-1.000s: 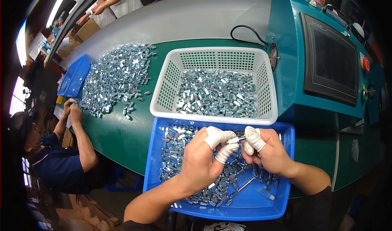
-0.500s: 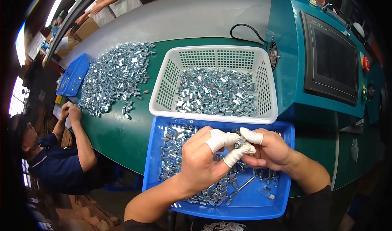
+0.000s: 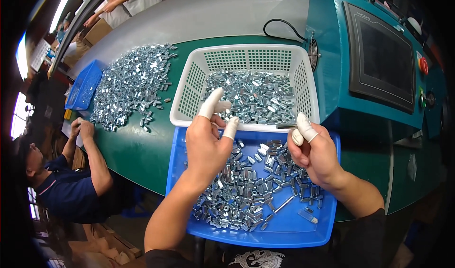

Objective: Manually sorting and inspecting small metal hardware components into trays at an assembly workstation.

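My left hand (image 3: 206, 145), white covers on its fingertips, hovers over the near left rim of the white perforated basket (image 3: 244, 126). Its fingers are spread with nothing between them. Near the basket's front right corner, my right hand (image 3: 315, 152) pinches a thin metal rod (image 3: 286, 126) between covered thumb and fingers; the end inside the grip is hidden. Silver hexagonal coupling nuts (image 3: 251, 97) fill the basket's bottom. Below both hands, a blue tray (image 3: 289, 235) holds many more coupling nuts (image 3: 232, 192).
A longer metal rod (image 3: 284, 204) and a small clear tube (image 3: 307, 216) lie in the tray. A heap of nuts (image 3: 132, 85) and a blue bin (image 3: 83, 88) are at left, by a seated co-worker (image 3: 66, 182). A teal machine with a screen (image 3: 384, 59) stands at right.
My hands were together around a nut and have parted. The left went up and left to the basket and opened; the right rose slightly, still pinching the rod.
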A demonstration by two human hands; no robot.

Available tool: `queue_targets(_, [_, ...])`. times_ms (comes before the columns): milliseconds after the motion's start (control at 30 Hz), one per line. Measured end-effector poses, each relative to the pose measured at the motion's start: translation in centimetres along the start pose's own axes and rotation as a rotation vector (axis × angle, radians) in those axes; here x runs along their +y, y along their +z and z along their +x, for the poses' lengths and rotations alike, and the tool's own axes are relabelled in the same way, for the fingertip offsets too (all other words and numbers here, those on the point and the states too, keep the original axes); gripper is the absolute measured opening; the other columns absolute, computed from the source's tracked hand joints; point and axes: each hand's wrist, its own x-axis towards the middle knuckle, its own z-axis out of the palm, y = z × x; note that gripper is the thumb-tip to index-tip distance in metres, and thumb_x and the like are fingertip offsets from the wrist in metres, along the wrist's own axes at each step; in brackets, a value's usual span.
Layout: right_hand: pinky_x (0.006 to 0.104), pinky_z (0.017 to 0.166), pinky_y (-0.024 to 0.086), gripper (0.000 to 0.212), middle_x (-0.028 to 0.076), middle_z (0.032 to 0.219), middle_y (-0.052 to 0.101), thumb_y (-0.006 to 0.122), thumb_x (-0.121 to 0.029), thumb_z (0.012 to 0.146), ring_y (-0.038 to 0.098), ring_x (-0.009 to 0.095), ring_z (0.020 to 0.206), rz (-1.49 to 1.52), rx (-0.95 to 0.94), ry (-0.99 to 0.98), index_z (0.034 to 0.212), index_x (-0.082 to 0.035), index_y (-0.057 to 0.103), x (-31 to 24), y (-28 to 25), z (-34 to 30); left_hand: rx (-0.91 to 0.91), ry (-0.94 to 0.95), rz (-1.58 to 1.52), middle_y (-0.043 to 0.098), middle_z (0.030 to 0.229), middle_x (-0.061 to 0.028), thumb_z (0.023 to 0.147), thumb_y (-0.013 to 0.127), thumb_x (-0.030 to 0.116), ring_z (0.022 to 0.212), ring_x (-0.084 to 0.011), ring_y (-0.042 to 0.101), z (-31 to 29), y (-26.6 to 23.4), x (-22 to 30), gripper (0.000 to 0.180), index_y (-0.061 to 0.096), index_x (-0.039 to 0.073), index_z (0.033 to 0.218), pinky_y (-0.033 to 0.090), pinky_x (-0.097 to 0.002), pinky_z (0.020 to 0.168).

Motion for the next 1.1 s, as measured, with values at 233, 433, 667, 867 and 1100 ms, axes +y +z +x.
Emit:
queue_targets(233, [0.0201, 0.039, 0.026, 0.042, 0.001, 0.055, 0.045, 0.036, -0.036, 0.098, 0.03, 0.004, 0.041, -0.03, -0.014, 0.0, 0.069, -0.008, 0.045, -0.2, 0.0, 0.0, -0.635, 0.159, 0.613, 0.062, 0.077, -0.0115, 0.071, 0.072, 0.023, 0.076, -0.0274, 0.06, -3.2, 0.3, 0.9, 0.024, 0.067, 0.002, 0.079, 0.049, -0.0388, 0.063])
queue_targets(433, [0.0196, 0.039, 0.026, 0.042, 0.001, 0.054, 0.045, 0.036, -0.036, 0.098, 0.031, 0.004, 0.04, -0.065, -0.043, -0.033, 0.069, -0.008, 0.046, 0.1, 0.3, -0.1, -0.599, 0.146, 0.545, 0.059, 0.075, -0.0101, 0.067, 0.076, 0.02, 0.075, -0.0256, 0.058, -3.5, 0.5, -0.1, 0.025, 0.062, 0.002, 0.078, 0.049, -0.0369, 0.063])
queue_targets(667, [0.019, 0.04, 0.026, 0.042, 0.001, 0.054, 0.047, 0.037, -0.035, 0.098, 0.033, 0.003, 0.042, -0.115, 0.019, -0.126, 0.068, -0.008, 0.047, 0.2, 0.2, -0.5, -0.413, -0.473, -0.759, 0.059, 0.088, -0.0031, 0.076, 0.07, -0.002, 0.083, -0.0113, 0.058, -2.8, -0.5, 2.0, 0.019, 0.056, 0.002, 0.088, 0.05, -0.0242, 0.074])
queue_targets(867, [0.0218, 0.05, 0.035, 0.031, -0.002, 0.06, 0.048, 0.044, -0.02, 0.096, 0.041, 0.004, 0.055, -0.209, -0.134, -0.209, 0.071, -0.004, 0.051, 0.4, 0.6, -1.2, -0.382, -0.412, -0.825, 0.063, 0.092, -0.0101, 0.078, 0.065, -0.004, 0.084, -0.0194, 0.064, -3.3, -0.3, 2.0, 0.022, 0.059, 0.0, 0.099, 0.053, -0.0311, 0.077])
queue_targets(1100, [0.0237, 0.049, 0.035, 0.032, -0.002, 0.058, 0.049, 0.044, -0.019, 0.096, 0.041, 0.005, 0.054, -0.36, -0.118, -0.302, 0.07, -0.002, 0.052, 0.9, 0.7, -1.3, -0.371, -0.235, -0.536, 0.064, 0.087, -0.0085, 0.074, 0.068, -0.01, 0.08, -0.0138, 0.063, -4.0, 0.1, 2.8, 0.019, 0.061, -0.002, 0.09, 0.053, -0.0263, 0.072])
